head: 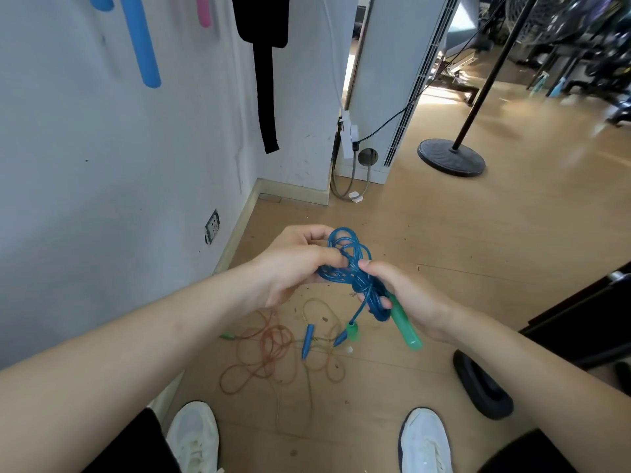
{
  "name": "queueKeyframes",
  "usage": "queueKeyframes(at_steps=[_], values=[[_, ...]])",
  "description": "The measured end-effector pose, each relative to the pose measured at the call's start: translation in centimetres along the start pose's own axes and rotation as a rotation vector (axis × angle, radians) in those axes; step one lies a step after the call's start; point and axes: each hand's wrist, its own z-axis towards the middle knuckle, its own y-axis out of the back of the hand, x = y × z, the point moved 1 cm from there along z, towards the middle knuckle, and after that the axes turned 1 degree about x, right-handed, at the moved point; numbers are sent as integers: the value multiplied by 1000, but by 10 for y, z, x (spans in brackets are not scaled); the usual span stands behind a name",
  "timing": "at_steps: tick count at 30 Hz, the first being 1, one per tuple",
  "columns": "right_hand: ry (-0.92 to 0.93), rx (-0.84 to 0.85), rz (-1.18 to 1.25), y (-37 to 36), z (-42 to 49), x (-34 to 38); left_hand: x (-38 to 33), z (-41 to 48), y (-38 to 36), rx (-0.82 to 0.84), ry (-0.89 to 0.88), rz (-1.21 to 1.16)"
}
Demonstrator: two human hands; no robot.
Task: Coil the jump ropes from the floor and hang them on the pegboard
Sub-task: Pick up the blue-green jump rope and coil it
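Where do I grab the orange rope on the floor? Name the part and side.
Pinch the orange rope where its loops overlap, coming straight down from above: it lies flat on the floor, and the crossed strands should lift together.

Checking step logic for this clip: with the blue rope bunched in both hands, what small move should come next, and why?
Probably gather the dangling green handle up beside the held green handle in the right hand. The blue rope is bunched between that hand and the left hand, but one strand hangs loose below, so the coil looks unfinished.
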Motion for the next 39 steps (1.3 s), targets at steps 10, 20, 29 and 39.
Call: queueKeyframes(at_steps=[10, 20, 29, 39], values=[[-22, -47, 0, 1, -2, 3, -5, -1, 6, 22, 96, -36], [2, -28, -59, 4, 3, -1, 0, 8, 0, -35, 111, -82], [-167, -12, 93, 5, 6, -2, -6, 5, 3, 166, 7, -77], [-187, 67, 33, 3, 2, -1, 1, 5, 1, 139, -119, -36]])
